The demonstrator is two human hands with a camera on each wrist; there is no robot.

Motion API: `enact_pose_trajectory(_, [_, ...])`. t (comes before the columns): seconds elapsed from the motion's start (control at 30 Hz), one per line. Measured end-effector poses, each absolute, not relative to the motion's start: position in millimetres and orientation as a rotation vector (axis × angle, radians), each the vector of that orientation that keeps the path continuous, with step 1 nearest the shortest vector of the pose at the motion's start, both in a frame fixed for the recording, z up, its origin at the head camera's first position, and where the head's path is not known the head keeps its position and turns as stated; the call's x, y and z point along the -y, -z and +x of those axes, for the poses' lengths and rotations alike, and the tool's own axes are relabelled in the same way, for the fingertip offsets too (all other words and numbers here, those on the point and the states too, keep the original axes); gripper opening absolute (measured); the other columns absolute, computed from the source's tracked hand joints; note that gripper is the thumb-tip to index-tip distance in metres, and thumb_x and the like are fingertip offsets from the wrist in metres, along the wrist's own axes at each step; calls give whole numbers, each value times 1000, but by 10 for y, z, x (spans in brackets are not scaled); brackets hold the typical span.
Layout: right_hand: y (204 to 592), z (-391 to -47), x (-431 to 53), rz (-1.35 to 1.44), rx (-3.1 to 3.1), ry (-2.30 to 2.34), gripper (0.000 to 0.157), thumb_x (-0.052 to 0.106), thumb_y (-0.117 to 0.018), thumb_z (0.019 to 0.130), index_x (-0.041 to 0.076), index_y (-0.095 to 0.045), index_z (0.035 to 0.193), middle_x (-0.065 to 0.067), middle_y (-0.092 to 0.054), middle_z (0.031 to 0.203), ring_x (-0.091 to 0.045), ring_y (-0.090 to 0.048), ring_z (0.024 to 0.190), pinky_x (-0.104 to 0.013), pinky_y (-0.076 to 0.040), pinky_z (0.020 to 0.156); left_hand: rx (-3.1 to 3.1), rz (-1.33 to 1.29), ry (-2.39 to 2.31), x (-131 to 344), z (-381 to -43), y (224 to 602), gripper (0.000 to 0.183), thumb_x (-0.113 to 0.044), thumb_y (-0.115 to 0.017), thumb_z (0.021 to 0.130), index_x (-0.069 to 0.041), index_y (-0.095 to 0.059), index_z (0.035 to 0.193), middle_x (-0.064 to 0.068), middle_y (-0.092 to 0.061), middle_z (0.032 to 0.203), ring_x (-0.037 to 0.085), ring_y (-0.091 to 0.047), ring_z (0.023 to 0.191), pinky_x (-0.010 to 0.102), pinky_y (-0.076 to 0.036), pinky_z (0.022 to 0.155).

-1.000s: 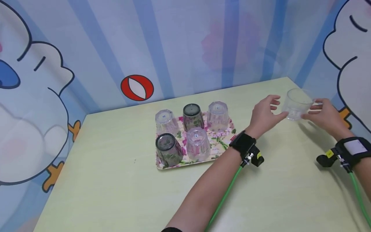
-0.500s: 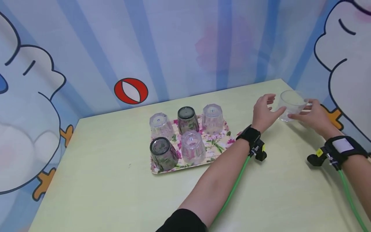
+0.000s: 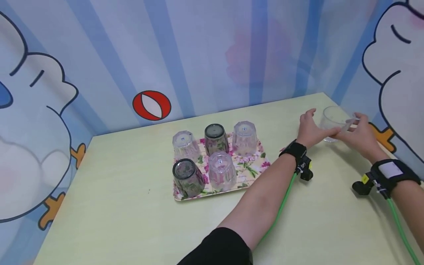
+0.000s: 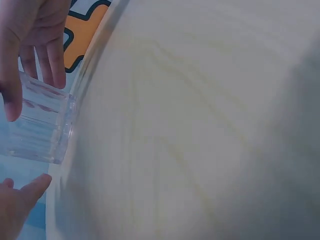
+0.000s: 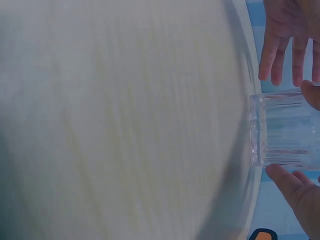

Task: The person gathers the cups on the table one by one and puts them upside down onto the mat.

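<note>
A clear drinking glass [image 3: 332, 117] stands mouth up near the far right corner of the table [image 3: 132, 221]. My right hand [image 3: 359, 140] grips it from the right; in the left wrist view, the thumb lies in front of the glass [image 4: 37, 132] and the fingers behind. My left hand [image 3: 313, 130] is on the other side, thumb reaching toward the glass. Its fingers look straight and spread in the right wrist view, where the left hand [image 5: 292, 30] is above the glass [image 5: 285, 130] and the right hand [image 5: 300, 197] below.
Left of my hands, a flowered tray [image 3: 251, 167] bears several upside-down glasses, some clear, like the front clear glass [image 3: 222, 171], and some dark, like the front dark glass [image 3: 188, 178]. A printed blue backdrop [image 3: 205, 66] rises behind the table. Green cables [image 3: 281, 206] trail from both wrists.
My left hand has moved right, closer to the glass, and the two thumbs now nearly meet in the head view. The tray's glasses stay in place; the head view has shifted slightly.
</note>
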State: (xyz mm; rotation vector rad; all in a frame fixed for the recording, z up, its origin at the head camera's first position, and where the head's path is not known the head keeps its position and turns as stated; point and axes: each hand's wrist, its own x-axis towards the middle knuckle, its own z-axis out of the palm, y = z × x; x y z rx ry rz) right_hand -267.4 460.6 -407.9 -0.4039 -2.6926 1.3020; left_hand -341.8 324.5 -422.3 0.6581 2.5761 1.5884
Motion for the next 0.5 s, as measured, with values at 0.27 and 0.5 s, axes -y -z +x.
enact_pose_trajectory(0.27, [4153, -2692, -4573, -403, 2680, -1214, 109, 52, -61, 87, -1, 9, 151, -40, -10, 151, -60, -27, 133, -72, -37, 98, -2465, 681, -1615, -3302, -3458, 4311, 72, -40, -75, 79, -25, -41, 141, -9, -48, 141, 9, -54, 121, 17, -53, 80])
enact_pose_trajectory(0.5, [4160, -2708, -4585, -391, 2665, -1158, 103, 48, -62, 88, -4, 1, 150, -40, -25, 144, -59, -34, 127, -70, -37, 99, -2369, 668, -1687, -3305, -3440, 4286, 63, -35, -75, 81, -27, -46, 136, -11, -54, 135, 6, -60, 113, 13, -53, 75])
